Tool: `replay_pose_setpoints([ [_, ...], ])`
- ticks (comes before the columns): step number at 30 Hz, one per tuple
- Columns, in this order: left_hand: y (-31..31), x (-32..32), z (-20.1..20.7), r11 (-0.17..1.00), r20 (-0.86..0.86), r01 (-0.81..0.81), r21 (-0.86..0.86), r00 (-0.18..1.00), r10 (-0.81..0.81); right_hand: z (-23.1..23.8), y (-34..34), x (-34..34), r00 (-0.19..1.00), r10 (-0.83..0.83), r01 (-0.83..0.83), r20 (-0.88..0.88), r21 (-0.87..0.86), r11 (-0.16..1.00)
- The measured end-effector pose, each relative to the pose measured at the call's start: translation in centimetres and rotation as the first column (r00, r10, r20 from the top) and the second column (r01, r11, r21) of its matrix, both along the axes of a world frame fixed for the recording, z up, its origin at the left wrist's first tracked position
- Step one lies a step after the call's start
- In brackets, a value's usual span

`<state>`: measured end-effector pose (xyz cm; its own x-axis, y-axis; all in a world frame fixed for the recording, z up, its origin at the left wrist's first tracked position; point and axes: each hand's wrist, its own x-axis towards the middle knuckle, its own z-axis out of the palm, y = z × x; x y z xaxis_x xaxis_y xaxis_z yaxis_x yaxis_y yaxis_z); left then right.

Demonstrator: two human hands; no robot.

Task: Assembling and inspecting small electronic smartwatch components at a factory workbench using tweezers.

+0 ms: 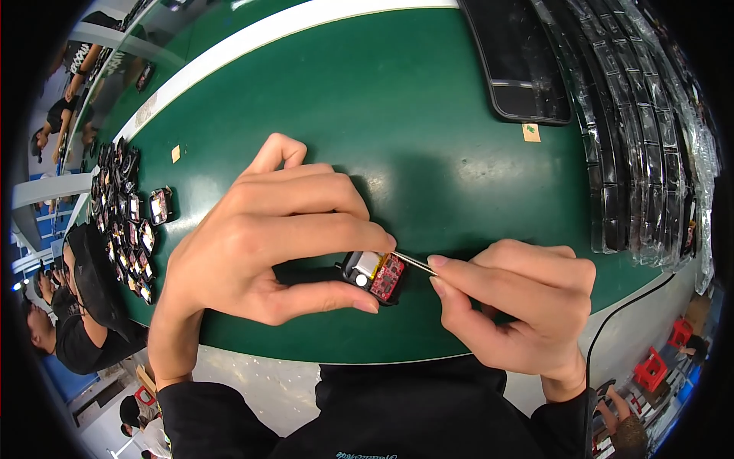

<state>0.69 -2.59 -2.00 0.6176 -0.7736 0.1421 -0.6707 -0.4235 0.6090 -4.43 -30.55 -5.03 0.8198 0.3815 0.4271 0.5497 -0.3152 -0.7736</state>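
Clock directions are taken from the small black device (372,277), which lies just below the centre of the view, over a green tabletop (397,84). Its open casing exposes a red circuit board (388,278), with a silvery block (368,263) and a white disc (362,280) toward nine o'clock. The left hand (264,229), at ten o'clock, is clamped on the device between thumb and index finger. The right hand (527,302), at three o'clock, pinches thin metal tweezers (414,262), whose tip reaches the board's upper edge beside the left index fingertip; contact cannot be told. At nine o'clock lies a cluster of similar units (126,229), with a single unit (160,206) just beside it. At one o'clock rests a flat black panel (527,76); at two o'clock, plastic-wrapped black trays (642,145)
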Motion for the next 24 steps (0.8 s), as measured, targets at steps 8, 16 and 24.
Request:
replay_pose_setpoints([
  [8, 0.2, 0.2, 0.2, 1.0, 0.004, 0.012, 0.007, 1.0, -0.012, -0.6, 0.1, -0.3, 0.996, -0.008, 0.009, 0.093, -0.017, 1.0],
  [16, -0.6, 0.2, 0.9, 0.999, 0.107, -0.018, 0.041, 0.994, 0.013, 1.3, -0.7, 0.2, 0.985, -0.17, 0.168, 0.023, 0.067, 0.983],
  [24, 0.7, 1.4, 1.1, 0.968, -0.035, -0.232, -0.099, 0.973, 0.229, 0.3, -1.1, -0.8, 0.98, -0.197, 0.193, -0.011, 0.26, 0.946],
])
